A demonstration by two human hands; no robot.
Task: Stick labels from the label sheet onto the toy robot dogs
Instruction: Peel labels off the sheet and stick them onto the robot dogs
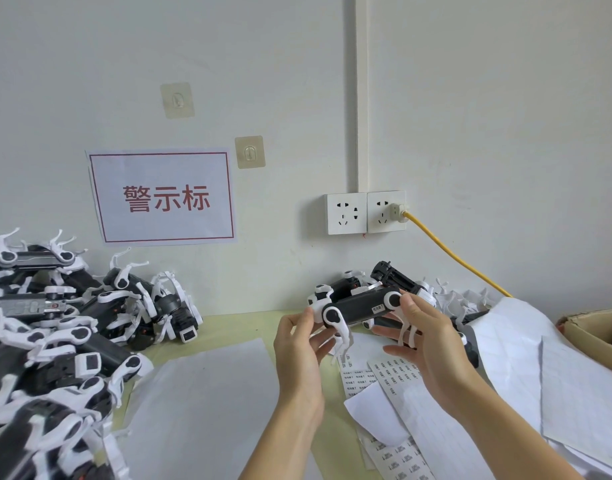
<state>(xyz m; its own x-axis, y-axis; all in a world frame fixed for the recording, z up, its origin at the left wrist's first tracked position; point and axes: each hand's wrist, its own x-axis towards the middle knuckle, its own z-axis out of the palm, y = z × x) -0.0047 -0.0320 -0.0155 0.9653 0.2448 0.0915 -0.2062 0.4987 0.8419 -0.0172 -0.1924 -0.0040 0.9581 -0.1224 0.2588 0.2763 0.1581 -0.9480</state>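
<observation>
I hold a black-and-white toy robot dog (358, 308) in the air above the table, lying sideways, with a small white label stuck on its black body near its right end. My left hand (299, 344) grips its left end by the white leg joint. My right hand (424, 337) holds its right end, thumb near the round joint. Under my hands lies a label sheet (391, 372) with rows of small printed labels. More label sheets (401, 457) lie lower down.
A large pile of robot dogs (65, 327) fills the left side. A few more dogs (394, 277) lie behind by the wall. Peeled backing sheets (512, 344) cover the right, a blank sheet (207, 403) the middle. A cardboard box (599, 329) and yellow cable (457, 258) are at right.
</observation>
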